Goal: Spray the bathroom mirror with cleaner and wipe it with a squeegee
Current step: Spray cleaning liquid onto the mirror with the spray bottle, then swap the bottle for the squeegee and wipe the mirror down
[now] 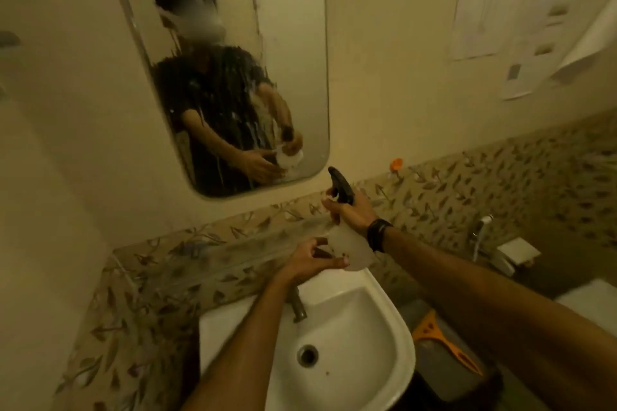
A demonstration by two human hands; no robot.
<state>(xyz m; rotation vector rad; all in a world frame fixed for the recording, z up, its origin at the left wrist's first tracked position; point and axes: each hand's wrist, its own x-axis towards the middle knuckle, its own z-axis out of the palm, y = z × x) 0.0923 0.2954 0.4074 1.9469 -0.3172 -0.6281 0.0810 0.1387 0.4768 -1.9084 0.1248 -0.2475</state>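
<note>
The mirror (230, 77) above both hands is already streaked wet. Right hand (350, 213) grips the spray bottle (347, 243) neck; left hand (310, 260) cups its base. Best set it down beside the sink (384, 327), then fetch the squeegee (440, 340) below the right forearm.

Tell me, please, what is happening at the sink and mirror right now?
A person stands at the sink holding a clear spray bottle in both hands. The right hand grips the black trigger head, while the left hand cups the bottle's base. The mirror is already streaked with running cleaner. The orange squeegee lies untouched to the right of the basin, so wiping has not begun.
</note>
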